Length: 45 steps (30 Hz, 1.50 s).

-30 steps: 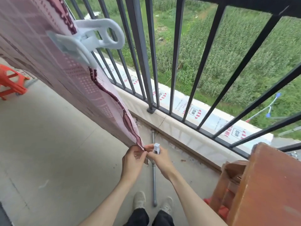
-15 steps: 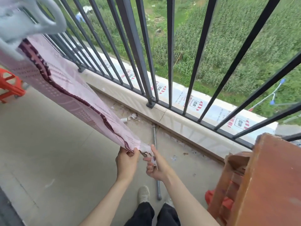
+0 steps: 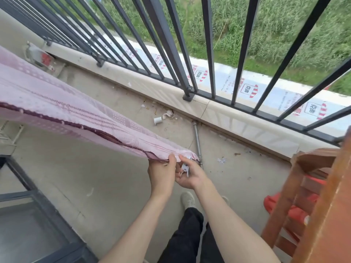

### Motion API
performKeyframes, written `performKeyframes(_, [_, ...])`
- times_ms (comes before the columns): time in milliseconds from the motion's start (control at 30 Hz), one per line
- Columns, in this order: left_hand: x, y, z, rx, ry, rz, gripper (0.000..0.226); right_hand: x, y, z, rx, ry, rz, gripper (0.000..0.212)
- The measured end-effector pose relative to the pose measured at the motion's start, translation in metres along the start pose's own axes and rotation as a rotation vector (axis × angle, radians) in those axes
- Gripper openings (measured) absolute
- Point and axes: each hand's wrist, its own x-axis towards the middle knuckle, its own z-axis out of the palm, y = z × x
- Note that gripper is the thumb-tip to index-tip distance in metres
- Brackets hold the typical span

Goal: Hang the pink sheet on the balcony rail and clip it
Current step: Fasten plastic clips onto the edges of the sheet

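Since the earlier frame, your view has dropped and the big white clip has left it. Your left hand (image 3: 161, 172) pinches the corner of the pink sheet (image 3: 62, 109); your right hand (image 3: 190, 176), touching it, grips a small white clip (image 3: 185, 168). The sheet stretches away left (its far end is out of view). Clipping this corner remains. Debris lies on the concrete floor (image 3: 114, 168) near the railing (image 3: 167, 42).

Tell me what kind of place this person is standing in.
Most likely an upper-floor balcony: a black metal railing on a low tiled curb edges a concrete floor, with green crop fields far below.
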Motion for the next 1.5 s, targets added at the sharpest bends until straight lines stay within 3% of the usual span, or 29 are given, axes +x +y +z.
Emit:
performKeyframes(133, [0.004, -0.007, 0.018, 0.138, -0.041, -0.141, 0.041, 0.001, 0.001, -0.003, -0.075, 0.008, -0.019, 0.011])
performKeyframes(367, [0.012, -0.018, 0.03, 0.146, -0.013, -0.094, 0.025, -0.018, -0.009, -0.022, -0.375, 0.135, -0.163, 0.021])
performKeyframes(500, [0.01, -0.024, 0.032, 0.107, 0.0, -0.099, 0.028, -0.032, -0.012, -0.037, -0.422, 0.184, -0.217, 0.007])
performKeyframes(667, [0.01, -0.026, 0.028, 0.047, -0.005, -0.122, 0.03, -0.048, -0.008, -0.044, -0.922, 0.276, -0.541, 0.008])
performKeyframes(733, [0.011, -0.025, 0.026, 0.055, -0.017, -0.129, 0.031, -0.054, -0.006, -0.046, -0.861, 0.3, -0.62, 0.021])
performKeyframes(833, [0.009, -0.025, 0.023, 0.043, -0.032, -0.145, 0.026, -0.061, -0.004, -0.046, -0.841, 0.31, -0.729, 0.013])
performKeyframes(933, [0.007, -0.022, 0.022, 0.006, -0.03, -0.171, 0.029, -0.063, -0.004, -0.047, -0.922, 0.304, -0.796, 0.009])
performKeyframes(1133, [0.009, -0.018, 0.022, -0.042, -0.056, -0.184, 0.033, -0.065, -0.001, -0.05, -1.171, 0.347, -0.765, 0.023])
performKeyframes(1233, [0.007, -0.021, 0.02, -0.088, -0.053, -0.211, 0.031, -0.066, 0.006, -0.053, -1.38, 0.428, -0.81, 0.031])
performKeyframes(1367, [0.005, -0.02, 0.021, -0.147, -0.042, -0.247, 0.03, -0.065, 0.016, -0.051, -1.97, 0.425, -0.902, 0.037])
performKeyframes(1500, [0.002, -0.017, 0.024, -0.164, -0.044, -0.25, 0.028, -0.062, 0.01, -0.036, -2.194, 0.472, -0.954, 0.034])
